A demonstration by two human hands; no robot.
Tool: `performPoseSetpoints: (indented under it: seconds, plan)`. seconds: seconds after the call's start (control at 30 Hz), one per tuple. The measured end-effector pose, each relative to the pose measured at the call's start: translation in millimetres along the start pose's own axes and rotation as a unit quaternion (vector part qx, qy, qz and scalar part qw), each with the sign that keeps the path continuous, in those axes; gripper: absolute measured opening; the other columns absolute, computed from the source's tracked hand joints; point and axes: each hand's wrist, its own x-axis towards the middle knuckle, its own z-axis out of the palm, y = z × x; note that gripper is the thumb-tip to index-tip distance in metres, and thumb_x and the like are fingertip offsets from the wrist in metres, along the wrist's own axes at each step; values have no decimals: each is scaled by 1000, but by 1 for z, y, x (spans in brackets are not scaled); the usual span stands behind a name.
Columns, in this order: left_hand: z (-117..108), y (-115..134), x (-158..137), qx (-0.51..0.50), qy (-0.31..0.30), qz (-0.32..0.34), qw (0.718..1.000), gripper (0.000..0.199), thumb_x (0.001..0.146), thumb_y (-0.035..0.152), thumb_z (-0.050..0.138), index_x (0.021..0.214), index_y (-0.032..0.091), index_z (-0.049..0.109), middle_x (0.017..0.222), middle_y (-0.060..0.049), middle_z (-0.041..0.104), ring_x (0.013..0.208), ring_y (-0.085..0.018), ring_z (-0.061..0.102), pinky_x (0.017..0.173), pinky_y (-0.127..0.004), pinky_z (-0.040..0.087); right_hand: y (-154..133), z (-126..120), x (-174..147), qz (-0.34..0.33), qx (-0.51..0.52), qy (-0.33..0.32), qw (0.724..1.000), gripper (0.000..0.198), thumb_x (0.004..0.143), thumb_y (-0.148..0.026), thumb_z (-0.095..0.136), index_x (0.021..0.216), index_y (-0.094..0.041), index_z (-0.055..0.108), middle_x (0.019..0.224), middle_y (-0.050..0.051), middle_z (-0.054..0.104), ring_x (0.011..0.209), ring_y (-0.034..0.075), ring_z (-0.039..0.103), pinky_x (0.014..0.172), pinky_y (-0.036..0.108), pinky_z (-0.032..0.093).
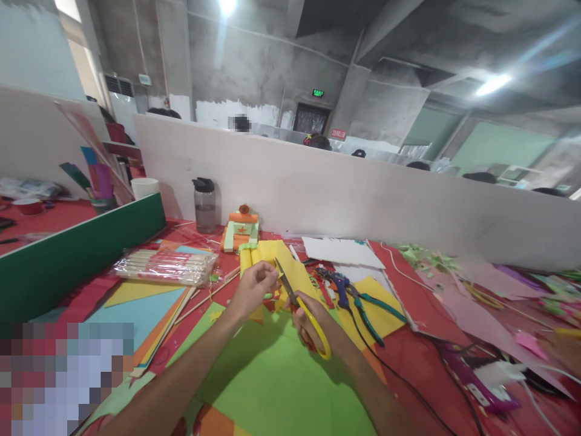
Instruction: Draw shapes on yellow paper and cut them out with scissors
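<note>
In my right hand [313, 321] is a pair of scissors [324, 339] with yellow handles, its dark blades pointing up and away from me. My left hand [255, 287] is closed in a pinch close beside the blade tips; what its fingertips hold is too small to make out. Just beyond the hands lie yellow paper [290, 266] and yellow paper rolls [246, 257]. Beneath my forearms spreads a large green sheet [272, 369]. A paper model [242, 230] in orange and pale green stands behind the rolls.
To the right lie a blue glue gun [341, 289] with a black cord and green-handled pliers [370, 315]. A dark-lidded bottle [204, 206] stands by the white partition [340, 188]. Packaged sticks [166, 267] rest at left. A purple power strip [481, 381] and pink paper [481, 327] lie right.
</note>
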Motion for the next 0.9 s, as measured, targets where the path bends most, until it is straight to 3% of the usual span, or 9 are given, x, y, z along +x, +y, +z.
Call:
performPoseSetpoints:
  seconds: [0.23,0.47,0.9]
  plan:
    - [-2,1,1,-6,-12,-7,1000,34,77,49,72,77,17,60,62,0,64,56,-11,56,59,-24,45,-5,-8,-1,-43,-40,-25,998,68,78,-86,47,102,-23,50,59,-8,42,38,6,36,36,18,32]
    - [-2,2,0,-4,-13,-11,1000,36,76,51,72,76,17,59,62,0,63,57,-12,55,60,-25,44,-1,-9,1,-36,-43,-14,998,58,85,-79,47,100,-23,50,60,-8,44,37,6,37,35,17,31]
    - [-3,-3,3,-1,-17,-8,1000,36,78,50,70,77,16,58,61,0,62,57,-12,56,60,-24,44,0,-11,4,-32,-41,4,999,56,84,-76,54,92,-21,53,56,-8,42,38,5,36,36,15,30]
